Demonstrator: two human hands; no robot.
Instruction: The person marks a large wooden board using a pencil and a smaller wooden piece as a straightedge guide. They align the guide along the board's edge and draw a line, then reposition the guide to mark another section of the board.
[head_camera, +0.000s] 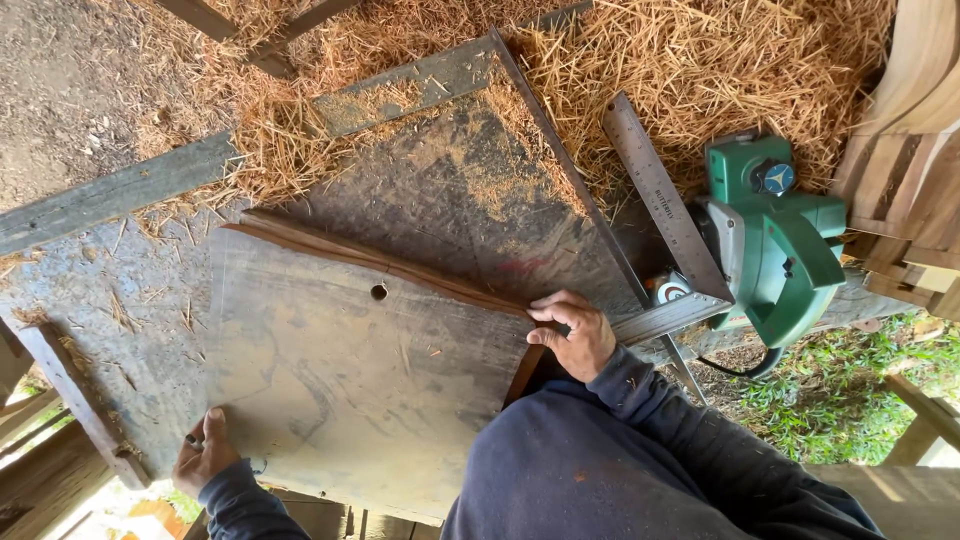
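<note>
Straw (700, 60) and sawdust cover the ground behind a dusty grey work table (90, 300); grass shows at lower right. Your square grey board (350, 380) lies flat on the table, slightly rotated, with a small round hole (379, 291) near its far edge. Thin reddish wood strips (380, 262) run along that far edge. Your right hand (572, 335) sits at the board's right corner, fingers curled and pressed together on the edge. Your left hand (205, 455) grips the near left corner, thumb on top, other fingers hidden underneath, maybe holding something small, can't tell. A metal framing square (665, 215) lies just right of your right hand. A green power saw (775, 240) sits beside the square, with stacked planks (905, 170) at far right.
</note>
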